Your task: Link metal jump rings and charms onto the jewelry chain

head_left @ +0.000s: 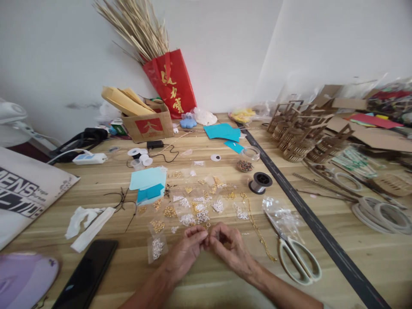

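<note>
My left hand (189, 245) and my right hand (232, 249) meet at the fingertips above the wooden table, both closed in a pinch. Whatever lies between the fingers is too small or hidden to make out. A tiny gold ring (207, 225) shows just beyond the fingertips; whether it is held I cannot tell. Past my hands lie small bags and heaps of silver findings (202, 214) and gold findings (169, 211). Left of my left hand is a bag of silver rings (157, 248). To the right of my right hand stretches a gold chain (255, 227).
Scissors (298, 257) lie at the right, below a wire spool (260, 183). A black strip (302, 206) crosses the table. At the left are a phone (86, 274) and white strips (92, 229). Woven baskets (296, 137) and a red bag (175, 86) stand farther back.
</note>
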Available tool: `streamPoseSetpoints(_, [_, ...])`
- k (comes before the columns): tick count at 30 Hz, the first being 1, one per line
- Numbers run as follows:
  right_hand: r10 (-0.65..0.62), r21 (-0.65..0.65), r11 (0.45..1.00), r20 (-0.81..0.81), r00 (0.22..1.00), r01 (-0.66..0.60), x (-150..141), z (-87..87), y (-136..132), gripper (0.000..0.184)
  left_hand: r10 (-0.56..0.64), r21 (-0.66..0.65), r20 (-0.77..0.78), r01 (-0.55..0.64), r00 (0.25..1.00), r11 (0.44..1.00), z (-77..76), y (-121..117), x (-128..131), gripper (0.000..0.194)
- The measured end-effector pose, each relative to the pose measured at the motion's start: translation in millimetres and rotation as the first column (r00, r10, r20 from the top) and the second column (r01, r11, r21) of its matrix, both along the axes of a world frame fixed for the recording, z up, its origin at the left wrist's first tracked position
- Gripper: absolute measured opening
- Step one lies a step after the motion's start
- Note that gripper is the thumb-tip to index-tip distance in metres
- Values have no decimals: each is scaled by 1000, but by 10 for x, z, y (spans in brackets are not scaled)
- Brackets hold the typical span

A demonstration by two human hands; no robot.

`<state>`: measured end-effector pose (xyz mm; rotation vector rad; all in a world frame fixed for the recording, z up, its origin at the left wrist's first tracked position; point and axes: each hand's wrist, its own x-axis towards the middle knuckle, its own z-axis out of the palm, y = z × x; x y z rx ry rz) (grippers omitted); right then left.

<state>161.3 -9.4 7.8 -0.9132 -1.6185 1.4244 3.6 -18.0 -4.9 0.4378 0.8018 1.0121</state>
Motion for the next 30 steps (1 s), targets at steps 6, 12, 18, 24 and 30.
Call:
streamPoseSetpoints(6, [-5, 6, 1000, -11, 1000, 5, -1, 30, -4, 26, 4, -12, 8, -4, 1000, 1000, -1, 5, 6, 24])
streamPoseSetpoints(12, [-5, 7, 1000, -7, 1000, 5, 4, 7, 2, 26, 14, -10, -11, -15, 1000, 1000, 8, 1, 17, 26])
streamPoseSetpoints(18, [-20, 20, 1000, 14, 1000, 20, 5, -6, 5, 25, 35, 21, -44, -34, 998, 999, 17, 7, 21, 27])
streamPoseSetpoints(24, [-33, 19, 999, 32, 999, 33, -4, 6, 4, 24, 61, 66, -106, -54, 993, 996, 49, -7, 29, 25])
streamPoseSetpoints(30, [-39, 38, 999, 47, 998, 37, -5, 2, 3, 21, 64, 84, -156, -51, 986, 995, 45, -4, 31, 27])
